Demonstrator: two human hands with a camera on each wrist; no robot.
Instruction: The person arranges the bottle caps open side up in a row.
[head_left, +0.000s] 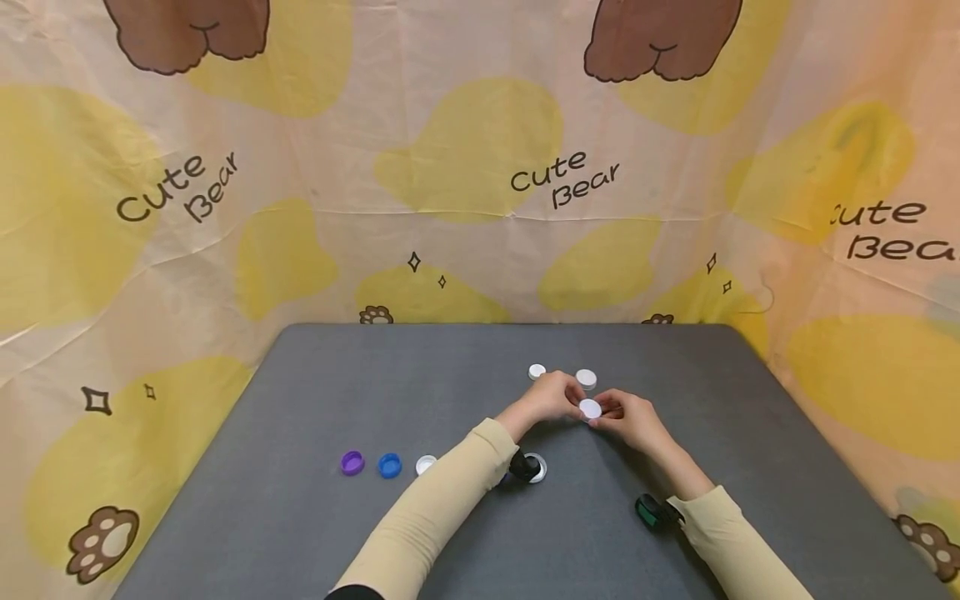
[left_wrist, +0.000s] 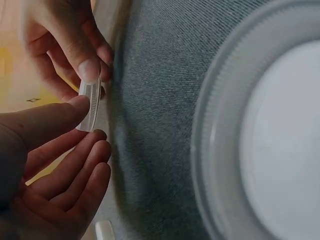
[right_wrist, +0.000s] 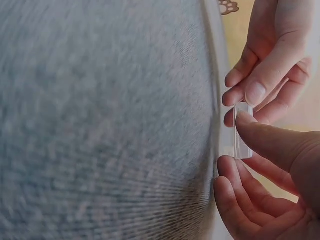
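Both hands hold one white round cap (head_left: 590, 408) above the table. Up close, its rim looks ribbed and translucent, and the left wrist view shows the cap (left_wrist: 90, 106) edge-on. My left hand (head_left: 551, 397) grips it from the left, thumb against the cap. From the right, my right hand (head_left: 633, 421) pinches the same cap between thumb and fingers. In the right wrist view the cap (right_wrist: 243, 131) sits between the two thumbs. Just behind the hands lie two white caps, one on the left (head_left: 537, 372) and another farther right (head_left: 587, 379).
A purple cap (head_left: 352, 463), a blue cap (head_left: 389, 466) and a white cap (head_left: 425, 464) lie in a row at left on the grey table (head_left: 315, 400). Beneath the left wrist camera (head_left: 523, 465) is another white cap (head_left: 542, 469), partly hidden. A patterned curtain (head_left: 465, 150) surrounds the table.
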